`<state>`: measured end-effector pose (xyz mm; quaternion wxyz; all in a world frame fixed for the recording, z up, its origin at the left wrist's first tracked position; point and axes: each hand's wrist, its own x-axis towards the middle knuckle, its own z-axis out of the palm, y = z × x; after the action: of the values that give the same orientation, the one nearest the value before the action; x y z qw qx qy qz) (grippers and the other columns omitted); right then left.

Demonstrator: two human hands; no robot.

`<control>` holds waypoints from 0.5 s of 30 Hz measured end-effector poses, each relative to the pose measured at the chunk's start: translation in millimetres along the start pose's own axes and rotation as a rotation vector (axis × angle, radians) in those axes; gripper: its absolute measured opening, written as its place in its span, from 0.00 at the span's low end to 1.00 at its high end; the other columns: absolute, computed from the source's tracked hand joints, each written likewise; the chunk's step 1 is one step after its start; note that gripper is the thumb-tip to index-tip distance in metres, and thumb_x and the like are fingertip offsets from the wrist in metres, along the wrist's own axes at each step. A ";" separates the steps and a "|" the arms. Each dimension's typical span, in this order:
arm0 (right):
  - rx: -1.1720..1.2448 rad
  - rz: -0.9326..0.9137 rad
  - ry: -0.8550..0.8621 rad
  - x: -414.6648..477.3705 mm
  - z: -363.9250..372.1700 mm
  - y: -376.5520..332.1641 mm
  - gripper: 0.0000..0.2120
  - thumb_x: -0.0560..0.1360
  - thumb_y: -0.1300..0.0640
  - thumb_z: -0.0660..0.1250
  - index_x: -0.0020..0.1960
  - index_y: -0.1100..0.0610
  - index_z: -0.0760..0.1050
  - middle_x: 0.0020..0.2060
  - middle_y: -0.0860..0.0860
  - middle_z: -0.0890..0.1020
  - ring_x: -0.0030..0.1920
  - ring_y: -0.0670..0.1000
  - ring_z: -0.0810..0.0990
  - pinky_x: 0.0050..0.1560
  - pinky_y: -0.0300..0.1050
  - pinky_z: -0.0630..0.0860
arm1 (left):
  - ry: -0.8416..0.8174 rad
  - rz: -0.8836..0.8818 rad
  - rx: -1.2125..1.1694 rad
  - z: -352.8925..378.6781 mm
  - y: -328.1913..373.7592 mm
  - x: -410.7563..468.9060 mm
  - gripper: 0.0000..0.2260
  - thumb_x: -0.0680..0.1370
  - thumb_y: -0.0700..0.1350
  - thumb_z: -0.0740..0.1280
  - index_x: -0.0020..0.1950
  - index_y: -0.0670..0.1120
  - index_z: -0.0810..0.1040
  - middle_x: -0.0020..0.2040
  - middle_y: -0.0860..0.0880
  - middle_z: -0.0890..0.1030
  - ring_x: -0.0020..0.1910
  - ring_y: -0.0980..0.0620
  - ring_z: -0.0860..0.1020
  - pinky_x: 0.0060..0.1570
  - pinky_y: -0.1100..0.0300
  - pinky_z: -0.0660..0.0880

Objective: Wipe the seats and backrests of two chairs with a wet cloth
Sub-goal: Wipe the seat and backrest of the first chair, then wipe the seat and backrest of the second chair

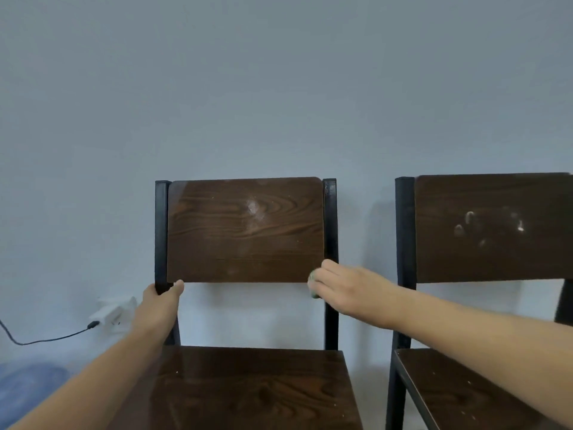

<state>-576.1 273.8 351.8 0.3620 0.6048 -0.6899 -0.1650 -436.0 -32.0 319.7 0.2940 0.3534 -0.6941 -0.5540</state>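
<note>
Two dark wooden chairs with black metal frames stand side by side against a pale wall. The left chair's backrest (245, 229) carries a whitish dusty smear near its middle, and its seat (257, 389) looks glossy. My left hand (161, 305) grips the black left post just under that backrest. My right hand (344, 290) holds a small green cloth (312, 285) at the backrest's lower right corner; the hand hides most of the cloth. The right chair's backrest (493, 228) shows white finger-like marks, and its seat (465, 395) has light specks.
A white wall socket (113, 313) with a black cable (46, 338) plugged in sits low on the wall, left of the chairs. A blurry blue object (24, 389) lies at the bottom left. A narrow gap separates the two chairs.
</note>
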 end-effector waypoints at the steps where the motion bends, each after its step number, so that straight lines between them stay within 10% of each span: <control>1: 0.049 0.049 -0.007 -13.6 0.6 -1.7 0.11 0.76 0.71 0.67 0.56 0.62 0.79 0.50 0.55 0.82 0.48 0.53 0.78 0.44 0.44 0.80 | 0.048 0.002 0.057 2.7 -2.5 -15.4 0.28 0.78 0.55 0.63 0.73 0.40 0.67 0.66 0.41 0.77 0.60 0.37 0.76 0.64 0.42 0.71; 7: 0.485 0.757 0.131 -148.6 -29.0 0.4 0.18 0.78 0.70 0.67 0.64 0.56 0.81 0.47 0.53 0.79 0.47 0.51 0.78 0.50 0.30 0.73 | -0.135 0.154 0.232 50.5 -0.8 -127.0 0.25 0.74 0.46 0.69 0.70 0.46 0.68 0.66 0.40 0.73 0.58 0.42 0.75 0.55 0.48 0.73; 12: 0.631 1.408 -0.186 -282.2 -47.9 19.2 0.13 0.79 0.68 0.66 0.57 0.58 0.86 0.44 0.51 0.86 0.43 0.51 0.86 0.33 0.23 0.72 | -0.436 0.176 0.237 105.6 1.5 -193.3 0.15 0.73 0.45 0.66 0.59 0.49 0.78 0.53 0.47 0.82 0.51 0.48 0.80 0.55 0.48 0.77; 15: 0.504 1.609 -0.212 -348.5 -33.6 37.6 0.16 0.80 0.69 0.63 0.64 0.60 0.82 0.58 0.55 0.85 0.54 0.60 0.85 0.52 0.36 0.81 | -0.576 0.150 0.263 145.9 4.4 -224.6 0.09 0.77 0.43 0.65 0.56 0.52 0.79 0.48 0.45 0.84 0.49 0.46 0.82 0.55 0.45 0.79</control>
<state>-577.3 621.4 295.3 0.1569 -0.0260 -0.9562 0.2456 -423.8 233.8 289.2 0.0773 0.1648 -0.8386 -0.5134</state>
